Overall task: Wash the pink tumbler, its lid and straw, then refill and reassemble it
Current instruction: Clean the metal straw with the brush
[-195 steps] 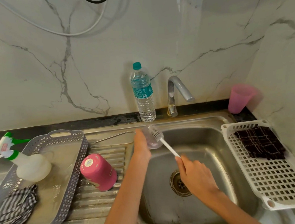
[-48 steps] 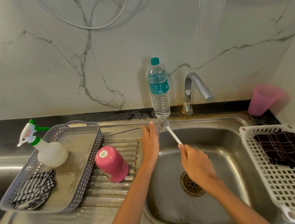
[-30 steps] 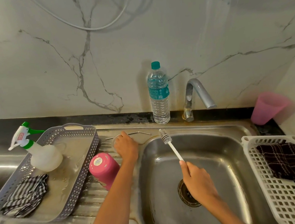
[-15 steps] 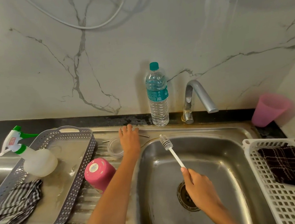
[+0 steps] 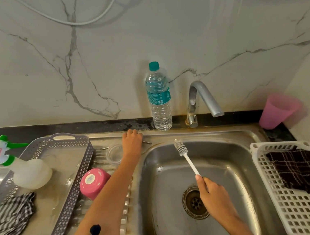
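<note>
The pink tumbler (image 5: 93, 183) stands upside down on the ribbed drainboard. Behind it lies the clear lid (image 5: 114, 154). A thin metal straw (image 5: 146, 142) lies along the sink's back ledge, and only its two ends show. My left hand (image 5: 132, 141) covers the straw's middle with its fingers curled down around it. My right hand (image 5: 213, 194) grips the white handle of a small bottle brush (image 5: 180, 148), holding it over the sink basin (image 5: 234, 159) with the bristle head pointing up and away.
A water bottle (image 5: 159, 98) and the tap (image 5: 203, 98) stand at the back wall. A pink cup (image 5: 278, 110) sits at the back right. The grey basket (image 5: 69, 173) at left holds a spray bottle (image 5: 26, 171) and checked cloth (image 5: 11, 216). A white basket (image 5: 298, 217) with a dark cloth sits right.
My left hand set the clear lid down on the drainboard and reached back onto the straw, where its fingers have curled. My right hand keeps the brush over the basin.
</note>
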Demonstrator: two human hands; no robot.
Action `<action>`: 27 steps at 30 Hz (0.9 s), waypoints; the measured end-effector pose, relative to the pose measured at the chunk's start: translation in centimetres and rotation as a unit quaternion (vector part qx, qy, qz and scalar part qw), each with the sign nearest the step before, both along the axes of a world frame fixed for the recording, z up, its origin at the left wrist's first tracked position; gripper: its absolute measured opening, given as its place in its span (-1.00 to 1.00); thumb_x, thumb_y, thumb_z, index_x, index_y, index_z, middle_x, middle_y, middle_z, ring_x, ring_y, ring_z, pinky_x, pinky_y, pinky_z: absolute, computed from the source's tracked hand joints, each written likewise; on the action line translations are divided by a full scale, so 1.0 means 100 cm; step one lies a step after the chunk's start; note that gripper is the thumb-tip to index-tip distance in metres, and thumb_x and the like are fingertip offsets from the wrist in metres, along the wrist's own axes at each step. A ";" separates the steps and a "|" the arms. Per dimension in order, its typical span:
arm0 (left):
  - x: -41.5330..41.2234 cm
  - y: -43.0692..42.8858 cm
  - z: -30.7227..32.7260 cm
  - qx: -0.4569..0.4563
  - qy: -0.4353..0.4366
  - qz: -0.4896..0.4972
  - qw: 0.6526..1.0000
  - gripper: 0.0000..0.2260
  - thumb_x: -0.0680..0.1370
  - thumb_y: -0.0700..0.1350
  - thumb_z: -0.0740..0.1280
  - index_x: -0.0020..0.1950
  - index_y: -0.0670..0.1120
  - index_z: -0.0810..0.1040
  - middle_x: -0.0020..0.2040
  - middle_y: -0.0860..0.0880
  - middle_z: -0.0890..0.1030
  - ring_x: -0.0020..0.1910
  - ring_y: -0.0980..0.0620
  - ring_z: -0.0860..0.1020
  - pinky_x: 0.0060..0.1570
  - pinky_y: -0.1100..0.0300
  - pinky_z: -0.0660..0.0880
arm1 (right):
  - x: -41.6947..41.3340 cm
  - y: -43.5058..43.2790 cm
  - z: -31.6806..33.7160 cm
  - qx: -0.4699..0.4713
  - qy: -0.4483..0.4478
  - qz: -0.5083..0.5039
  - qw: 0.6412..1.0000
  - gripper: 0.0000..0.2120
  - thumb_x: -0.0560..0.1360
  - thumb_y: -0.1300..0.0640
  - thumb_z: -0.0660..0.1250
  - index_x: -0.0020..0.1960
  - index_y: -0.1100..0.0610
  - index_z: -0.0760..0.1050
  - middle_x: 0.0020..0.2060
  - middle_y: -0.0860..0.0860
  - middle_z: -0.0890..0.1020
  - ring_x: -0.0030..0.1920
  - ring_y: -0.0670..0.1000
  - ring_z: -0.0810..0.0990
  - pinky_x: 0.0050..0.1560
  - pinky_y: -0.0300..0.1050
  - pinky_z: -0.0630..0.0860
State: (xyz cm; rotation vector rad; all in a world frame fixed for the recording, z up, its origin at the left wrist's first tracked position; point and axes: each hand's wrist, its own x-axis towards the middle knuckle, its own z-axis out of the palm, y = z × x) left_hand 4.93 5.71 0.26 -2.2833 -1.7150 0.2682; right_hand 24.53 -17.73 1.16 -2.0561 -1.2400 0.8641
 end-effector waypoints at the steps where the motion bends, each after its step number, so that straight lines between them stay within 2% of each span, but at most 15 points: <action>1: 0.000 0.001 0.002 0.003 0.016 -0.007 1.000 -0.65 0.58 -0.22 0.28 0.37 -0.06 0.42 0.28 -0.05 0.51 0.30 -0.07 0.42 0.35 0.05 0.33 | 0.000 0.000 0.000 0.000 0.002 -0.001 1.000 -0.58 0.62 -0.12 0.05 -0.24 0.10 0.45 -0.45 -0.01 0.49 -0.27 0.08 0.53 -0.17 0.01 0.45; 3: 0.001 0.003 0.005 0.009 0.043 -0.026 0.999 -0.57 0.58 -0.22 0.29 0.44 -0.09 0.31 0.30 -0.06 0.51 0.34 -0.09 0.42 0.47 -0.03 0.19 | 0.000 -0.001 0.001 0.001 0.010 -0.004 1.000 -0.58 0.62 -0.13 0.06 -0.25 0.10 0.45 -0.45 -0.02 0.49 -0.28 0.07 0.52 -0.18 0.00 0.44; 6: -0.001 0.010 0.011 0.020 0.079 -0.069 0.994 -0.46 0.55 -0.26 0.31 0.49 -0.13 0.21 0.34 -0.10 0.48 0.35 -0.12 0.43 0.53 -0.08 0.07 | 0.001 -0.002 0.002 -0.003 0.020 -0.010 1.000 -0.58 0.62 -0.13 0.06 -0.27 0.08 0.43 -0.43 -0.01 0.51 -0.29 0.05 0.51 -0.21 -0.03 0.43; 11: -0.008 0.024 0.042 0.070 0.098 -0.100 0.988 -0.47 0.54 -0.27 0.31 0.47 -0.14 0.21 0.34 -0.16 0.42 0.36 -0.17 0.41 0.55 -0.10 0.01 | 0.001 -0.007 0.010 0.005 0.034 -0.012 0.999 -0.60 0.63 -0.09 0.07 -0.29 0.05 0.42 -0.45 -0.01 0.50 -0.38 -0.05 0.47 -0.32 -0.17 0.39; 13: -0.006 0.023 0.063 0.112 0.056 -0.085 0.988 -0.50 0.52 -0.28 0.34 0.42 -0.14 0.27 0.27 -0.15 0.45 0.28 -0.17 0.45 0.50 -0.09 0.19 | -0.002 -0.009 0.014 0.009 0.034 -0.014 0.999 -0.60 0.63 -0.09 0.05 -0.28 0.06 0.41 -0.45 0.00 0.50 -0.36 -0.02 0.49 -0.26 -0.09 0.44; 14: -0.002 0.019 0.074 0.135 0.010 -0.080 0.988 -0.52 0.50 -0.31 0.36 0.39 -0.15 0.31 0.22 -0.15 0.47 0.21 -0.16 0.47 0.41 -0.06 0.33 | -0.004 -0.010 0.017 0.014 0.031 -0.014 0.999 -0.61 0.64 -0.09 0.03 -0.25 0.06 0.40 -0.44 0.01 0.52 -0.33 0.01 0.51 -0.21 -0.03 0.46; 16: 0.005 0.006 0.095 0.165 -0.154 -0.067 0.972 -0.54 0.47 -0.41 0.33 0.34 -0.19 0.37 0.18 -0.17 0.47 0.12 -0.14 0.46 0.11 0.03 0.50 | -0.007 -0.011 0.023 0.028 0.023 -0.014 0.999 -0.66 0.64 -0.08 -0.01 -0.15 0.06 0.40 -0.41 0.03 0.54 -0.30 0.07 0.54 -0.18 0.02 0.48; 18: 0.013 -0.016 0.115 0.167 -0.344 -0.038 0.923 -0.61 0.51 -0.45 0.27 0.31 -0.20 0.44 0.15 -0.20 0.47 0.06 -0.13 0.47 -0.08 0.10 0.49 | -0.011 -0.013 0.028 0.056 0.013 -0.008 0.998 -0.70 0.65 -0.07 -0.03 -0.09 0.05 0.37 -0.46 -0.01 0.48 -0.40 0.04 0.49 -0.29 -0.02 0.43; 19: 0.015 -0.030 0.120 0.165 -0.415 -0.021 0.895 -0.68 0.55 -0.41 0.25 0.27 -0.20 0.50 0.12 -0.19 0.48 0.00 -0.10 0.48 -0.10 0.12 0.45 | -0.013 -0.015 0.032 0.070 0.009 -0.006 0.997 -0.71 0.65 -0.06 -0.03 -0.08 0.05 0.37 -0.49 -0.02 0.45 -0.45 0.00 0.45 -0.36 -0.03 0.40; 21: 0.016 -0.062 0.122 0.133 -0.534 0.020 0.835 -0.81 0.61 -0.28 0.25 0.17 -0.17 0.59 0.05 -0.14 0.55 -0.05 -0.05 0.53 -0.03 0.14 0.46 | -0.014 -0.021 0.037 0.093 -0.008 -0.003 0.996 -0.73 0.65 -0.04 -0.01 -0.07 0.06 0.37 -0.49 -0.03 0.43 -0.49 -0.04 0.41 -0.41 -0.02 0.39; 23: 0.018 -0.087 0.112 0.074 -0.625 0.072 0.774 -0.91 0.59 -0.20 0.33 0.05 -0.12 0.62 -0.04 -0.06 0.64 -0.05 -0.03 0.60 0.04 0.13 0.50 | -0.014 -0.022 0.038 0.097 -0.024 0.002 0.995 -0.75 0.65 -0.02 0.02 -0.06 0.08 0.36 -0.47 -0.01 0.47 -0.46 0.02 0.47 -0.39 0.03 0.42; 25: 0.024 -0.119 0.099 0.001 -0.721 0.118 0.683 -0.98 0.54 -0.18 0.41 -0.05 -0.09 0.62 -0.12 -0.03 0.67 -0.07 -0.03 0.65 0.06 0.10 0.55 | -0.014 -0.032 0.040 0.096 -0.030 0.007 0.995 -0.78 0.65 0.01 0.04 -0.03 0.10 0.36 -0.45 0.01 0.48 -0.40 0.09 0.52 -0.35 0.09 0.46; 27: 0.028 -0.146 0.085 -0.060 -0.811 0.152 0.562 -0.95 0.52 -0.22 0.44 -0.05 -0.16 0.61 -0.16 -0.10 0.68 -0.08 -0.08 0.67 0.06 0.06 0.61 | -0.015 -0.043 0.043 0.083 -0.035 0.014 0.996 -0.76 0.65 -0.01 0.02 -0.04 0.11 0.35 -0.44 0.03 0.50 -0.36 0.12 0.54 -0.29 0.12 0.48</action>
